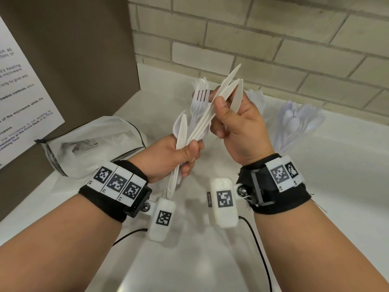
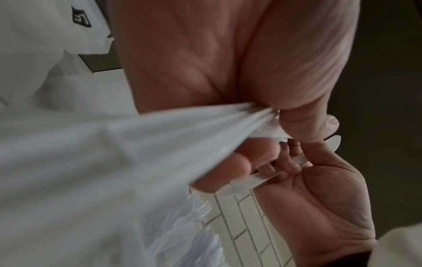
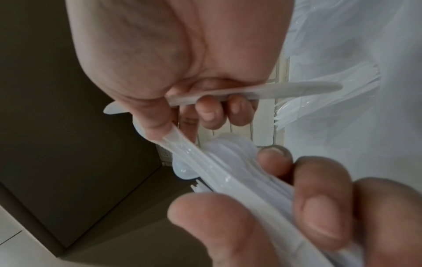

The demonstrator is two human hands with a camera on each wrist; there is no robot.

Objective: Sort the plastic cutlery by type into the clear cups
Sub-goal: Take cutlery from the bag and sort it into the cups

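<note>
My left hand (image 1: 185,152) grips a mixed bundle of white plastic cutlery (image 1: 195,114) by the handles, with forks, knives and a spoon fanning upward. My right hand (image 1: 229,114) is just right of the bundle. Its curled fingers hold one white knife (image 1: 237,95), and its thumb pinches a second knife (image 1: 228,81) whose handle still lies in the bundle. In the right wrist view the held knife (image 3: 285,90) crosses the fingers and the bundle (image 3: 228,162) runs down to the left hand. A clear cup of spoons (image 1: 294,123) stands at the right. A clear cup of forks (image 1: 255,100) is partly hidden behind my right hand.
A crumpled clear plastic bag (image 1: 88,144) lies on the white counter (image 1: 315,186) at the left, against a brown panel (image 1: 73,60) bearing a printed notice (image 1: 21,102). A brick wall (image 1: 273,39) closes the back. Black cables (image 1: 259,249) trail from the wrist cameras.
</note>
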